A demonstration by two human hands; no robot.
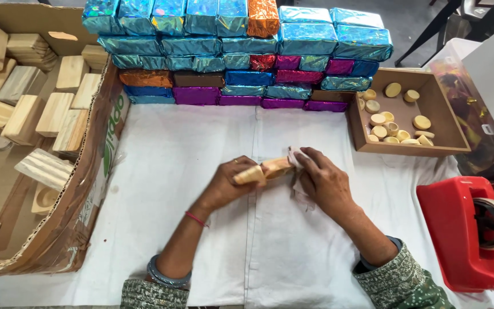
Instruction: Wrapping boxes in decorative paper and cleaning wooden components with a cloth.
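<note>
Head view, looking down at a worktop (201,149) covered with white cloth. Left hand (227,186) clenched around a small wooden block (264,170), pale and light brown, held just above the cloth near the middle of the worktop. Right hand (321,180) closed with its fingertips on a thin pale sheet (297,157), pressed against the right end of the same block; material of the sheet hard to tell, maybe tissue or clear film. Both grips therefore busy, none released.

Behind the hands, along the far edge, a stack of wrapped blocks (241,57) in shiny foil, mostly blue, some purple, orange and red. At the left, a big cardboard box (95,171) with many bare wooden blocks (52,114) inside. At the right, a shallow brown tray (447,123) holding small round wooden caps (393,123). Near the right corner, a red tape dispenser (464,229) with a roll of tape.

For doing this step well, probably best to keep the block steady in the left grip and not to turn it while the right fingertips smooth the sheet. Better to pull the sheet flat and tight over the end, without wrinkles, and to hold the block low over the cloth, so that a slip does no harm. Possible risk: sheet tearing if pulled too strongly.
</note>
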